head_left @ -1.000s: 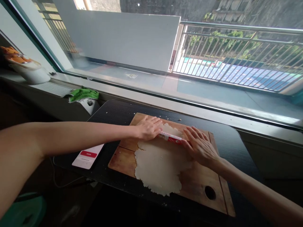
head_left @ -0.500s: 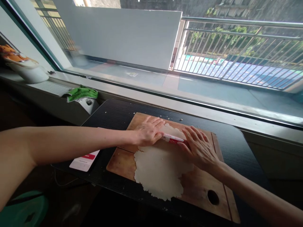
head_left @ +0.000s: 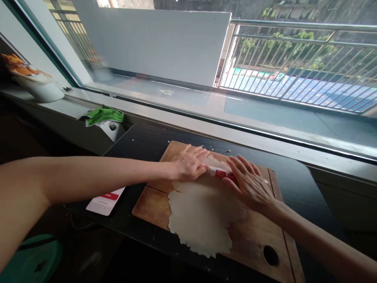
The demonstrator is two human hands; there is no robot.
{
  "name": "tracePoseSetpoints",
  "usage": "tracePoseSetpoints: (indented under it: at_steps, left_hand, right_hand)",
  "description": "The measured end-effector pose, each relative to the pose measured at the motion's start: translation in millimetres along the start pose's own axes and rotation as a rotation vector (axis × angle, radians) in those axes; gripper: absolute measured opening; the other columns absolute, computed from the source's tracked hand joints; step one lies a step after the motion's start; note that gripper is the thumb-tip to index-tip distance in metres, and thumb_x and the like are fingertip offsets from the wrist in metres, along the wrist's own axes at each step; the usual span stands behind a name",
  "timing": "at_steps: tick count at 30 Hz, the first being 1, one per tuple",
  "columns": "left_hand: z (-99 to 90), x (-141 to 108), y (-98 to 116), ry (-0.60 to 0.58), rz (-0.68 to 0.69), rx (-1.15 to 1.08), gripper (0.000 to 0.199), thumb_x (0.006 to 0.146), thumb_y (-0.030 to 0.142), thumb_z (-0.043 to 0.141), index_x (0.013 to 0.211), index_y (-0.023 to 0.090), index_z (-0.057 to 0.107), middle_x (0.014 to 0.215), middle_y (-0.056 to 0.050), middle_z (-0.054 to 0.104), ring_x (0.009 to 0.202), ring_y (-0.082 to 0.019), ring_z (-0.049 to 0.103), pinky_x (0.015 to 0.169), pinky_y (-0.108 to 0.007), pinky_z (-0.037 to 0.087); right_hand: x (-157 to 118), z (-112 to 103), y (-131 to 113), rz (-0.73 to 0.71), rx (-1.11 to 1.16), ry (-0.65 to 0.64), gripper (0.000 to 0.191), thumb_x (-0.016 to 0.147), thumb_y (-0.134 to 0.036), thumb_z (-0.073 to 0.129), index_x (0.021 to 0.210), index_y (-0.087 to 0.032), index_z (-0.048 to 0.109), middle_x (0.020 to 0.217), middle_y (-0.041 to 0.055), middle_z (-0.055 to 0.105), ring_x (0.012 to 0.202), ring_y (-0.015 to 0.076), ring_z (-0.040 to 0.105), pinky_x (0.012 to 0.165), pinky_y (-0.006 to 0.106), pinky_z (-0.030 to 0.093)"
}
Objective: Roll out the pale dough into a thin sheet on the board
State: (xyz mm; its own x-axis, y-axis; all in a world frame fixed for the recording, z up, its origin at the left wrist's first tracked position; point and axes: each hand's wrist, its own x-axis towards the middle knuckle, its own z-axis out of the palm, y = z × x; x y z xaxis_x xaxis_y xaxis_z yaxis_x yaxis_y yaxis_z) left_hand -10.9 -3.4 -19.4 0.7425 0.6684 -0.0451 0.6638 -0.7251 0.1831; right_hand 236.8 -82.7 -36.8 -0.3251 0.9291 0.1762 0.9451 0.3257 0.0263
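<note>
A thin, uneven sheet of dough (head_left: 200, 216) lies spread on a wooden board (head_left: 247, 236), its ragged near edge reaching the board's front. Across its far part lies a slim red and white cylinder (head_left: 220, 172), whose ends are covered by my hands. My left hand (head_left: 191, 163) rests flat over the left end, fingers stretched toward the window. Over the right end, my right hand (head_left: 249, 182) presses with fingers spread and thumb pointing inward. Neither hand wraps round the cylinder; the contact under the palms is hidden.
The board sits on a black table (head_left: 141, 145) with small crumbs along its far side. Left of the board lies a phone (head_left: 104, 204). A green cloth (head_left: 104, 115) and a white pot (head_left: 44, 89) stand by the window ledge; a green stool (head_left: 38, 257) is below left.
The view has shifted slightly, moving the scene a little right. Both hands have moved slightly toward the window relative to the board, and the cylinder shows a different part of its red and white print.
</note>
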Motion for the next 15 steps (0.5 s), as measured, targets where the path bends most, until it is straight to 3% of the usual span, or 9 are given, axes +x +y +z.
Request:
tracePoseSetpoints:
  at_steps: [4, 6, 8, 13, 15]
  left_hand:
    - [-16.2, 52.6, -19.1, 0.066, -0.228, 0.048, 0.062, 0.103, 0.042, 0.028, 0.157, 0.010, 0.031, 0.165, -0.014, 0.025, 0.154, -0.027, 0.018, 0.124, -0.053, 0.013]
    - [-20.4, 65.9, -23.7, 0.083, -0.316, 0.045, 0.062, 0.104, 0.040, 0.028, 0.157, 0.009, 0.030, 0.166, -0.015, 0.024, 0.154, -0.027, 0.017, 0.124, -0.054, 0.014]
    - [-15.4, 54.6, -19.9, 0.079, -0.294, 0.029, 0.061, 0.104, 0.040, 0.028, 0.156, 0.010, 0.031, 0.165, -0.014, 0.026, 0.154, -0.027, 0.020, 0.123, -0.054, 0.016]
    - [12.9, -16.3, 6.3, 0.163, -0.022, 0.023, 0.059, 0.103, 0.044, 0.031, 0.153, 0.014, 0.040, 0.160, -0.013, 0.039, 0.149, -0.027, 0.032, 0.122, -0.049, 0.021]
    - [14.3, -18.1, 7.6, 0.193, -0.017, 0.023, 0.058, 0.103, 0.044, 0.032, 0.152, 0.015, 0.041, 0.160, -0.013, 0.039, 0.149, -0.027, 0.032, 0.123, -0.049, 0.021]
  right_hand:
    - [65.9, 2.5, 19.3, 0.247, 0.015, -0.045, 0.072, 0.100, -0.060, 0.020, 0.153, -0.015, 0.040, 0.160, 0.0158, 0.039, 0.150, 0.0325, 0.028, 0.117, 0.054, 0.032]
    - [82.6, 0.7, 22.8, 0.321, 0.029, -0.080, 0.072, 0.100, -0.058, 0.019, 0.154, -0.014, 0.038, 0.161, 0.0169, 0.036, 0.150, 0.0330, 0.029, 0.116, 0.055, 0.033]
    - [69.3, -0.7, 17.1, 0.277, 0.028, -0.095, 0.073, 0.100, -0.058, 0.020, 0.153, -0.013, 0.038, 0.161, 0.0172, 0.037, 0.150, 0.0331, 0.029, 0.116, 0.054, 0.034]
    - [-13.1, 1.6, -9.3, 0.002, 0.023, -0.018, 0.069, 0.100, -0.060, 0.025, 0.153, -0.020, 0.040, 0.154, 0.0128, 0.048, 0.147, 0.0297, 0.033, 0.116, 0.050, 0.033]
    - [-13.2, 2.6, -12.9, 0.007, 0.027, 0.016, 0.068, 0.099, -0.059, 0.026, 0.153, -0.020, 0.040, 0.153, 0.0128, 0.048, 0.147, 0.0304, 0.033, 0.116, 0.051, 0.032]
